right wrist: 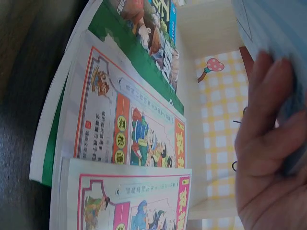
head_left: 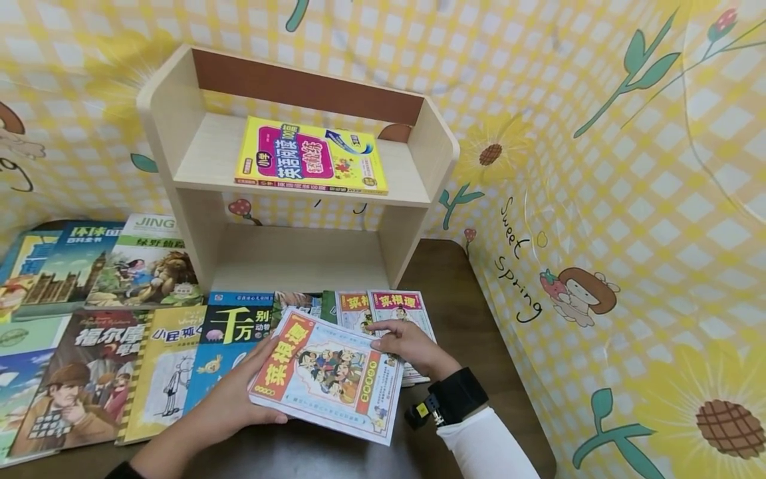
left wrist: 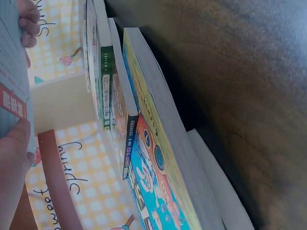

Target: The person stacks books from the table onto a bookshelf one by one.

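Both hands hold a book with a white-and-blue cover and a red title strip, tilted above the table in the head view. My left hand grips its left edge. In the left wrist view that thumb presses on the book's face. At the upper right corner, my right hand pinches the book, and its fingers curl round the edge in the right wrist view. Two similar books with red titles, a left one and a right one, lie overlapping just beneath, on a green-edged book.
A two-tier wooden bookshelf stands at the back, with yellow books lying on its upper board. Several books, including a brown detective-cover one and a blue one, cover the table's left side. Dark tabletop shows at right, beside a patterned cloth wall.
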Demonstrator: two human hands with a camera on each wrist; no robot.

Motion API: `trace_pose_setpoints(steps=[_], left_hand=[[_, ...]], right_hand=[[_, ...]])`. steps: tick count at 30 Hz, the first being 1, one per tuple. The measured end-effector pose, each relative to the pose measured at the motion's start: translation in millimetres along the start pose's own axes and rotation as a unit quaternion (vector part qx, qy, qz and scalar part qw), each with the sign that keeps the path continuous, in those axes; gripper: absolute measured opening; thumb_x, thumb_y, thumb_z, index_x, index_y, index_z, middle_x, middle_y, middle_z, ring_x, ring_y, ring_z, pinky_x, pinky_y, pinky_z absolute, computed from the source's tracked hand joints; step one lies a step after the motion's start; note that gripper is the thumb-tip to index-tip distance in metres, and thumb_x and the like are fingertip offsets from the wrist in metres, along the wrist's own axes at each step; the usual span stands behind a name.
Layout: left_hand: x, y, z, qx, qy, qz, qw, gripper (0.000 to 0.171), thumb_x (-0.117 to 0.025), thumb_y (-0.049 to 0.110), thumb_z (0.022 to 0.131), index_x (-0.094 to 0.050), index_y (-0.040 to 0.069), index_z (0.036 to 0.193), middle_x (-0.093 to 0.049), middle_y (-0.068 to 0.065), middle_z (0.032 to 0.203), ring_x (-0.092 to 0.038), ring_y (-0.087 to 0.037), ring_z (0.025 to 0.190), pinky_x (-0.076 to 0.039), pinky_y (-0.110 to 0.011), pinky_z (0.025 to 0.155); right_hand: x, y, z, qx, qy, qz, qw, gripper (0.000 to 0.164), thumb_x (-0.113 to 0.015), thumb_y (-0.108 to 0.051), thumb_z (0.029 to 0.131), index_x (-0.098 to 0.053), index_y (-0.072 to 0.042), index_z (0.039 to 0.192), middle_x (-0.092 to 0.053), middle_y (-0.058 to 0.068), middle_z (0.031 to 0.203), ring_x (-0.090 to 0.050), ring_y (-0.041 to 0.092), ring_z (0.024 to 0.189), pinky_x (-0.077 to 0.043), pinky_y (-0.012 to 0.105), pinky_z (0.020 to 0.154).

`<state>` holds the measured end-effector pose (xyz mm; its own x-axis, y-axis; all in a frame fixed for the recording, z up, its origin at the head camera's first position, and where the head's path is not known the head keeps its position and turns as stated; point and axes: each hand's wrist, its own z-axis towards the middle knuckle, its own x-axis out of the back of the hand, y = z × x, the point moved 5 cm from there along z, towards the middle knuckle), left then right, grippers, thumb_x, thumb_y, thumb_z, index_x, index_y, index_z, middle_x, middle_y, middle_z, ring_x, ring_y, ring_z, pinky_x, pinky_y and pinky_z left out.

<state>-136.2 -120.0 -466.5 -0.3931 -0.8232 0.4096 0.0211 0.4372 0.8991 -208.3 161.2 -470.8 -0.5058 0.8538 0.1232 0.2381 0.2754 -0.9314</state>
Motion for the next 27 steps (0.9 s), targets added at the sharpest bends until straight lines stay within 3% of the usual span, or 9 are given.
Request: trace_pose_setpoints(steps=[4,11,15,19,25,27], left_hand=[[2.3,0.4,-1.3,-0.004,0.024,-0.006,0.9997,0.118,-0.088,0.034,0.067,-0.015,0.007,0.155,-0.006,-0.022,0.159,-0.012,-0.051,0.14,-0.033,-0.072,0.096],[5.2,1.5,-0.2,-0.004,0.053,-0.027,0.9982,0.12,-0.089,0.03,0.067,-0.012,0.009,0.156,-0.005,-0.022,0.16,-0.012,-0.053,0.139,-0.032,-0.071,0.098],[6.7,3.8,-0.3,0.007,0.071,-0.022,0.9972,0.12,-0.088,0.033,0.069,-0.009,0.012,0.156,-0.004,-0.019,0.161,-0.014,-0.052,0.139,-0.036,-0.067,0.098],[8.6,5.1,-0.9,0.016,0.097,-0.016,0.995,0.12,-0.087,0.036,0.069,-0.007,0.014,0.157,-0.003,-0.019,0.161,-0.016,-0.052,0.139,-0.04,-0.064,0.097],[11.9,6.6,0.7,0.003,0.137,-0.029,0.9901,0.119,-0.085,0.034,0.072,-0.003,0.013,0.156,0.0,-0.017,0.161,-0.021,-0.049,0.138,-0.046,-0.054,0.096],[13.1,6.8,1.7,-0.001,0.146,-0.028,0.9888,0.119,-0.085,0.034,0.073,-0.002,0.013,0.156,0.001,-0.017,0.161,-0.023,-0.048,0.137,-0.049,-0.042,0.095]], right_hand=[[0.2,-0.5,2.6,0.003,0.061,0.051,0.997,0.057,-0.064,-0.011,0.093,-0.041,-0.004,0.145,-0.068,0.018,0.105,-0.071,0.024,0.08,-0.059,0.035,0.068],[-3.5,-1.6,3.7,0.013,0.156,0.138,0.978,0.064,-0.058,-0.021,0.096,-0.027,-0.011,0.152,-0.064,0.02,0.114,-0.07,0.023,0.081,-0.059,0.036,0.069],[-10.0,-0.7,2.7,0.011,0.169,0.182,0.969,0.06,-0.053,-0.024,0.099,-0.027,-0.013,0.152,-0.061,0.019,0.12,-0.069,0.02,0.087,-0.058,0.033,0.072],[-19.5,-2.8,2.8,0.033,0.169,0.203,0.964,0.057,-0.051,-0.019,0.098,-0.029,-0.008,0.149,-0.062,0.018,0.117,-0.068,0.018,0.086,-0.058,0.031,0.072],[-30.2,-8.3,-1.2,0.033,0.191,0.182,0.964,0.066,-0.054,-0.015,0.095,-0.022,-0.009,0.153,-0.059,0.017,0.125,-0.067,0.017,0.089,-0.057,0.029,0.073],[-33.0,-10.3,-3.1,0.029,0.19,0.169,0.967,0.07,-0.055,-0.015,0.095,-0.018,-0.012,0.155,-0.057,0.018,0.13,-0.067,0.019,0.091,-0.057,0.03,0.074]])
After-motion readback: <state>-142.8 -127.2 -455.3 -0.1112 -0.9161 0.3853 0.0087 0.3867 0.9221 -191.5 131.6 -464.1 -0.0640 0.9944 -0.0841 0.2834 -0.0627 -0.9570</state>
